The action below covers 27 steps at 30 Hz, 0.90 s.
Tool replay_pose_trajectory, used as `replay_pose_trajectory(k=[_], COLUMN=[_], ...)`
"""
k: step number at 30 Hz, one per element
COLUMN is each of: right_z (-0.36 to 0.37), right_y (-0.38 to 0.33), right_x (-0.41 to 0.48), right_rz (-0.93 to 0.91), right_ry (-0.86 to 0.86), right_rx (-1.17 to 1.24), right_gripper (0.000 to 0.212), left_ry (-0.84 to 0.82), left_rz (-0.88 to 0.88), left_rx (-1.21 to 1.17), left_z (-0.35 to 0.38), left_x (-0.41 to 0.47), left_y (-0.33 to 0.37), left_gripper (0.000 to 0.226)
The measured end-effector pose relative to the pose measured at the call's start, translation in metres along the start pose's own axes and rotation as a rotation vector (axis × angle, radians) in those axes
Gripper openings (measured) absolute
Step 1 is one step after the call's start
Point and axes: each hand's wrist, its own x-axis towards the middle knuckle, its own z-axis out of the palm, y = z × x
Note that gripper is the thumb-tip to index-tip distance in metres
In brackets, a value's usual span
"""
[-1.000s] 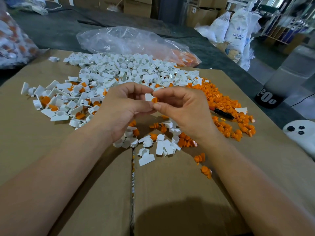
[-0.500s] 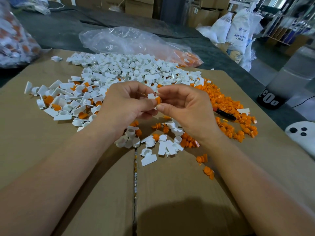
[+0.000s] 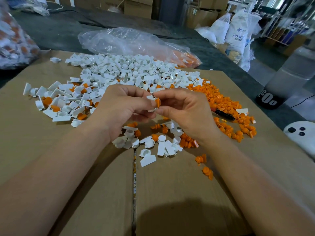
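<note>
Both hands meet above the cardboard sheet [image 3: 170, 193], fingertips together. The left hand [image 3: 126, 108] has its fingers curled, thumb & forefinger pinching a small white piece [image 3: 150, 97]. The right hand [image 3: 185, 111], fingers also curled, pinches an orange plug [image 3: 158, 102] between thumb & forefinger. The plug sits right where the two sets of fingertips meet, touching the white piece, with white plastic showing just above and just below it. Both parts are held up in the air, clear of the loose bits on the cardboard under the wrists.

Behind the hands is a wide white pile [image 3: 122, 70] of the same pieces. The orange pile [image 3: 225, 103] spreads out to the right, with a black marker [image 3: 223, 114] lying in it. A clear plastic bag [image 3: 127, 41] lies at the far edge of the cardboard.

Readable writing: a white sack [image 3: 238, 31] at the back right carries "ABS RESIN" in dark print, and the smaller lines under it are too blurred to read. The black base of a container [image 3: 268, 99] at the right shows big white chars, approx. "C0o" — cut off, so not sure.
</note>
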Motion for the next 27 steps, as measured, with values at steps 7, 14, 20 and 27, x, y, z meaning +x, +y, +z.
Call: replay_pose_trajectory(k=[7,14,20,27], right_z=[-0.0009,-0.0025,-0.0034,-0.004], right_y=[0.0008,0.003,0.0038,0.0062], right_x=[0.0,0.0003,0.0005,0.0002], right_rz=[-0.071,-0.114,-0.145,-0.068], right_ry=[0.004,0.004,0.013,-0.023], right_rx=[-0.076,-0.133,-0.135,-0.027], right_gripper=[0.041,0.041,0.04,0.047], left_ry=[-0.042,-0.051,-0.049,-0.031], left_rz=[-0.016,-0.034,-0.021,-0.019], left_rx=[-0.007,-0.033,-0.053,-0.034], left_z=[-0.0009,-0.0001,0.0007,0.0004], left_x=[-0.0002,-0.0004,-0.0014,-0.0014], left_y=[0.0006,0.0012,0.0008,0.0025], left_gripper=[0.013,0.01,0.023,0.022])
